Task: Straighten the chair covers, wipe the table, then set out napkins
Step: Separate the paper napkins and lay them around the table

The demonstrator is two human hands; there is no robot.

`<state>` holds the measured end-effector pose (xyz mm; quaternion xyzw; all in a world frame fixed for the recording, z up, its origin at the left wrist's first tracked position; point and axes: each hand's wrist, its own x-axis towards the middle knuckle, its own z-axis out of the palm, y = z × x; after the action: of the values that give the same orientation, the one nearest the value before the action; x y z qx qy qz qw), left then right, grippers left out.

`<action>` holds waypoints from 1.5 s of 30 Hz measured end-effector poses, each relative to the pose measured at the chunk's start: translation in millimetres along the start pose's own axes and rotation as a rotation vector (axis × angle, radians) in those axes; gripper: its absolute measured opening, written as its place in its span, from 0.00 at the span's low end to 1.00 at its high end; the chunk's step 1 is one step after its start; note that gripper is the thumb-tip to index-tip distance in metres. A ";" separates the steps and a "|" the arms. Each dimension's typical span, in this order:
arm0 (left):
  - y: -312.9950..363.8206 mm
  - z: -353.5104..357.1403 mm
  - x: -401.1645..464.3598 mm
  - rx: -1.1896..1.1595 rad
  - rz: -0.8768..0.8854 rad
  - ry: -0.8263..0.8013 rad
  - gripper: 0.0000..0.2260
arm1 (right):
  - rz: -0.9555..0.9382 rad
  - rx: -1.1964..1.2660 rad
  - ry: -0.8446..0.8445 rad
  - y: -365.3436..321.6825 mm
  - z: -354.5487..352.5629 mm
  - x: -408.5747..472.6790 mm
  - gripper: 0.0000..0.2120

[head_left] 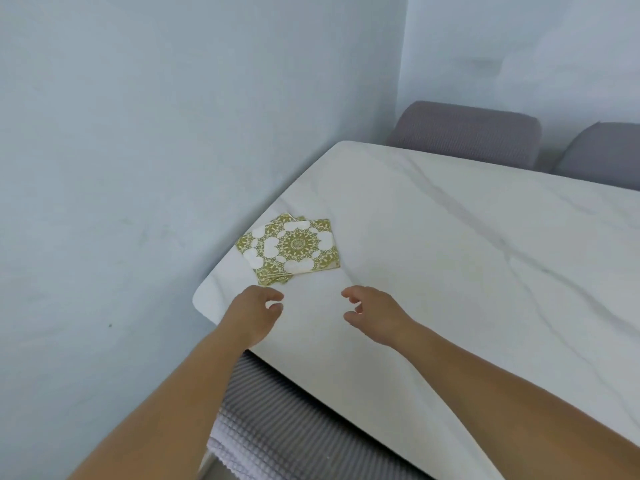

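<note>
A small stack of green-and-white patterned napkins (290,249) lies fanned near the left end of the white marble table (450,244). My left hand (254,311) hovers just below the stack, fingers loosely curled, holding nothing. My right hand (372,311) hovers to the right of it over the tabletop, fingers relaxed and apart, also holding nothing. Neither hand touches the napkins. A chair with a grey ribbed cover (277,420) stands under the near table edge between my forearms.
Two more grey-covered chairs (464,131) (602,154) stand at the far side of the table. A pale wall (138,168) runs close along the table's left end.
</note>
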<state>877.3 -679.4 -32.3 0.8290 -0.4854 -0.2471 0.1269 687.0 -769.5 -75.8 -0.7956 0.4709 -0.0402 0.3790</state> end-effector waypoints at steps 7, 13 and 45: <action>7.5 2.9 49.7 0.011 0.089 -0.035 0.13 | 0.053 0.065 0.074 -15.1 -5.3 39.8 0.20; 0.7 8.2 98.4 -0.085 0.119 -0.033 0.14 | 0.134 0.044 0.098 -29.6 2.4 81.4 0.20; -54.5 2.4 223.6 -1.286 -0.598 -0.072 0.08 | 0.655 0.416 0.369 -49.4 26.4 216.8 0.27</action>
<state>1007.4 -846.2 -122.9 0.6788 0.0011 -0.5361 0.5018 853.6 -910.3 -126.4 -0.4904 0.7404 -0.1537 0.4333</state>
